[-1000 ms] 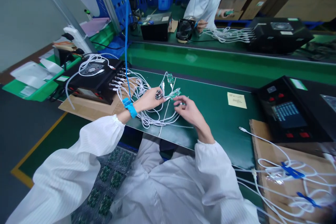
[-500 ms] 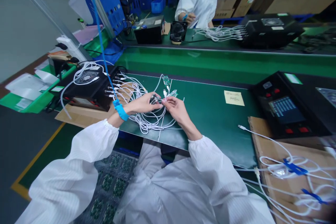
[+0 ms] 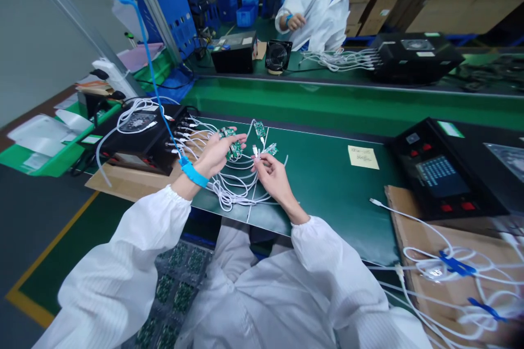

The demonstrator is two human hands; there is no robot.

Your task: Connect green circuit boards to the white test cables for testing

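Observation:
My left hand (image 3: 216,155), with a blue wrist strap (image 3: 193,172) on its wrist, is closed round several small green circuit boards (image 3: 234,147), held between thumb and fingers. To its right, my right hand (image 3: 273,175) pinches a white USB cable plug (image 3: 255,150), its metal end pointing up and away from me. The plug and the held boards are apart. Just beyond my right hand lies a circuit board (image 3: 272,149), and farther back another board (image 3: 259,130) has a white cable at it. Coiled white cables (image 3: 229,196) lie under both hands.
At left, a black box (image 3: 141,139) feeds several white cables. A black tester with a screen (image 3: 442,174) stands right, near a yellow note (image 3: 363,157). Bundled cables (image 3: 454,262) lie on cardboard (image 3: 399,202). Trays of boards (image 3: 180,272) sit below the table edge. A co-worker (image 3: 315,5) is opposite.
My left hand has drawn up and left, away from my right hand, and turned so the boards' green faces show. My right hand keeps its pinch on the plug, nearly in place.

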